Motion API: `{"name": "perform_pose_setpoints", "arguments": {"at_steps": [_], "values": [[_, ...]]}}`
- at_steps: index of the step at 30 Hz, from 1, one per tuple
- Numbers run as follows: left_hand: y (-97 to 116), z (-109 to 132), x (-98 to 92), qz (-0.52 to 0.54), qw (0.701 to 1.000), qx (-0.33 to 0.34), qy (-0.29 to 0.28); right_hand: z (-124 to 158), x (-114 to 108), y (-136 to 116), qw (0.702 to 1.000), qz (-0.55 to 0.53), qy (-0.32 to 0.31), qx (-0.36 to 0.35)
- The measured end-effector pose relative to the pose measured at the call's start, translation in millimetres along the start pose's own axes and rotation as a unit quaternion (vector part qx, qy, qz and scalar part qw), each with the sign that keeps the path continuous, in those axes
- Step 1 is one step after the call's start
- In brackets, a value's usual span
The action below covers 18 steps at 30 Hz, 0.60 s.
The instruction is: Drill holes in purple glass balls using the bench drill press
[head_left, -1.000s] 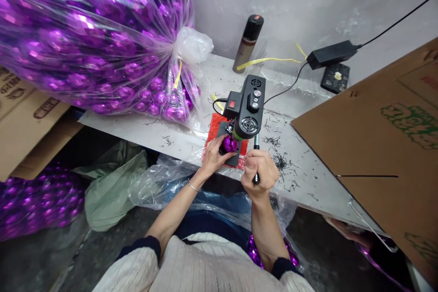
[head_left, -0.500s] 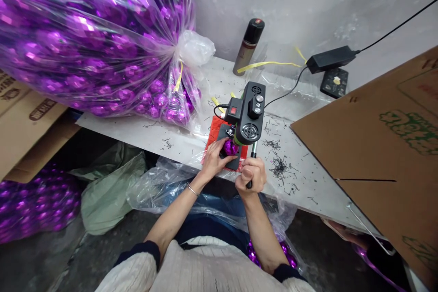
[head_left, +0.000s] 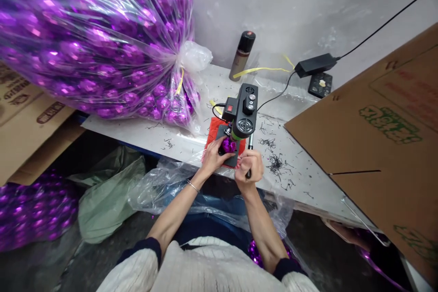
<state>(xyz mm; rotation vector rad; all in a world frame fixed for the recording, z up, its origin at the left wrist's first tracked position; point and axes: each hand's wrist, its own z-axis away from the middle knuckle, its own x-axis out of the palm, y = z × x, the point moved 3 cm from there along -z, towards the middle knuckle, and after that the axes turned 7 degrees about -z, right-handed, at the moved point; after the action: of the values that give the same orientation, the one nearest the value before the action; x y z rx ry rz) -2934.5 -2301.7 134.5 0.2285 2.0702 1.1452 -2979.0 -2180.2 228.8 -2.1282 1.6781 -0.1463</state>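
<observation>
A shiny purple faceted ball is gripped between the thumb and fingers of my left hand. It sits under the head of a small black bench press machine, which has two round vents, knobs and a red switch. My right hand is wrapped round the machine's lever, to the right of the ball. Beneath the machine lies a red cloth on the white table. The contact between the ball and the machine head is partly hidden.
A large clear bag of purple balls fills the left. At the back stand a spray can and a black power adapter. Small black bits litter the table. A cardboard box stands at the right.
The view has shifted a little, so the things at the back and right appear further left. Both hands keep their hold on the ball and the lever.
</observation>
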Motion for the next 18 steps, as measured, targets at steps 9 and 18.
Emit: {"name": "perform_pose_setpoints", "arguments": {"at_steps": [9,18], "values": [[8.7,40.5,-21.2,-0.034,0.993,0.113,-0.023,-45.9,-9.1,-19.1,0.999,0.009,-0.018,0.041],[-19.6,125.7,-13.8,-0.178,0.942,0.246,-0.141,-34.7,-4.8,-17.8,1.0,0.009,-0.013,0.007]]}}
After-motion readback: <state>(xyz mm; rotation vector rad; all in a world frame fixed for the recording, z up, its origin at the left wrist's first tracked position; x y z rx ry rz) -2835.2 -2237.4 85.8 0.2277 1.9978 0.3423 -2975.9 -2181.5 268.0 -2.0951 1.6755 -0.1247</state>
